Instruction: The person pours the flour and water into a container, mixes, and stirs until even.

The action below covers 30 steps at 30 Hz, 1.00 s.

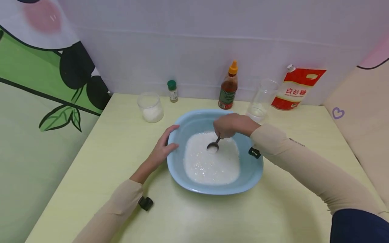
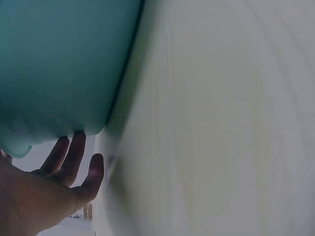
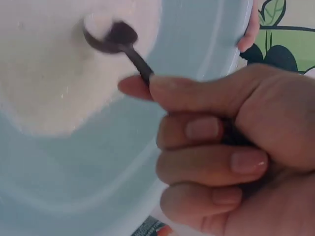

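Observation:
A light blue plastic basin [image 1: 252, 168] holds a layer of white, milky-looking stuff [image 1: 212, 168] with small glints on it. My left hand [image 1: 162, 146] holds the basin's left side, thumb and index finger at the rim. In the left wrist view, other fingers [image 2: 74, 157] reach along the basin's outer wall [image 2: 64, 73]. My right hand [image 1: 226, 125] comes over the far right rim and grips a dark spoon [image 3: 140, 64] by its handle, the fingers wrapped round it. White stuff lies in the spoon's bowl, low over the white layer.
Behind the basin stand a clear jar [image 1: 152, 109] of white grains, a green-capped shaker [image 1: 172, 91], a sauce bottle [image 1: 228, 89] with an orange tip, a tall clear glass container [image 1: 261, 99] and a red-and-white sugar pouch [image 1: 294, 89]. A cloth backdrop [image 1: 182, 50] rises behind the table [image 1: 115, 135].

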Tool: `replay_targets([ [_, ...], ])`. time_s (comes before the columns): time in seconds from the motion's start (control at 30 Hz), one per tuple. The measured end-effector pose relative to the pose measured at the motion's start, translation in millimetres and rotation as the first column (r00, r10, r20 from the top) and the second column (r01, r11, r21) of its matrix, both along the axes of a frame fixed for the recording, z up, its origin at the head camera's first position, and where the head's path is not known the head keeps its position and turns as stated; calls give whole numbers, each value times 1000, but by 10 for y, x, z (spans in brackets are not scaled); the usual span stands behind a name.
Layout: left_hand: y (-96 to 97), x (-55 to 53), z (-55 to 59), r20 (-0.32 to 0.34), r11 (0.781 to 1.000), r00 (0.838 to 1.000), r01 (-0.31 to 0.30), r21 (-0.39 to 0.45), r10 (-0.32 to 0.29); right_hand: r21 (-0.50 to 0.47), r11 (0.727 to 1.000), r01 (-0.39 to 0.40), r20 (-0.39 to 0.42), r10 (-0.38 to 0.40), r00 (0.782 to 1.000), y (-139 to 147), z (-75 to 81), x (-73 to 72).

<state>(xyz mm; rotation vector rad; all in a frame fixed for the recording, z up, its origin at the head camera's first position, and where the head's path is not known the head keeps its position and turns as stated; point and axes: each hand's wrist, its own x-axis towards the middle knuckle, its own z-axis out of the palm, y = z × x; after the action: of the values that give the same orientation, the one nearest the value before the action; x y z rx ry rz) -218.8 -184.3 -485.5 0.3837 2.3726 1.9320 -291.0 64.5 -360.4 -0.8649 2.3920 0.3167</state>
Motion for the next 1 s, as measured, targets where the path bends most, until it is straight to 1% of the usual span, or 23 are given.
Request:
replay_targets([
  [0.07, -7, -8, 7, -2, 1000, 1000, 0, -2, 0, 5, 999, -37, 106, 36, 994, 1, -2, 45],
  [0.13, -13, -14, 11, -1, 1000, 1000, 3, -5, -3, 0, 998, -59, 209, 57, 976, -23, -37, 92],
  [0.17, -16, -15, 11, 0, 1000, 1000, 4, -7, -4, -3, 998, -61, 247, 60, 967, -39, -64, 115],
  [0.27, -21, -13, 3, -3, 1000, 1000, 3, -11, -3, -57, 994, -95, 323, 108, 940, -115, -151, 173],
  [0.33, -23, -7, -5, -6, 1000, 1000, -1, -11, 1, -117, 985, -124, 333, 157, 930, -173, -199, 203],
  [0.4, -22, 0, -11, -10, 1000, 1000, -6, -15, 6, -182, 973, -140, 308, 191, 932, -229, -229, 224],
  [0.47, -15, 6, -7, -11, 1000, 1000, -7, -13, 7, -225, 965, -133, 243, 188, 952, -267, -238, 231],
  [0.5, -9, 7, -3, -12, 1000, 1000, -8, -12, 8, -234, 964, -124, 202, 173, 964, -279, -232, 226],
  [0.57, 2, 5, 6, -16, 1000, 1000, -4, -13, 4, -226, 970, -93, 120, 122, 985, -282, -203, 200],
  [0.63, 14, 3, 12, -16, 1000, 1000, 1, -8, -1, -181, 980, -81, 40, 89, 995, -257, -162, 144],
  [0.7, 23, 1, 17, -13, 1000, 1000, 7, -5, -7, -120, 991, -60, -20, 58, 998, -199, -110, 74],
  [0.8, 29, 1, 24, -4, 1000, 1000, 13, 0, -13, -32, 999, -7, -67, 4, 998, -72, -32, -21],
  [0.83, 28, 0, 24, -1, 1000, 1000, 14, -1, -14, -13, 1000, 19, -76, -20, 997, -23, -8, -46],
  [0.87, 26, -1, 25, 2, 1000, 1000, 14, -1, -14, -1, 998, 61, -77, -61, 995, 25, 14, -65],
  [0.97, 19, -4, 24, 5, 1000, 1000, 12, -4, -12, 24, 984, 176, -64, -175, 983, 141, 69, -90],
  [1.0, 16, -5, 24, 5, 1000, 1000, 11, -4, -11, 37, 981, 191, -60, -188, 980, 166, 83, -92],
])
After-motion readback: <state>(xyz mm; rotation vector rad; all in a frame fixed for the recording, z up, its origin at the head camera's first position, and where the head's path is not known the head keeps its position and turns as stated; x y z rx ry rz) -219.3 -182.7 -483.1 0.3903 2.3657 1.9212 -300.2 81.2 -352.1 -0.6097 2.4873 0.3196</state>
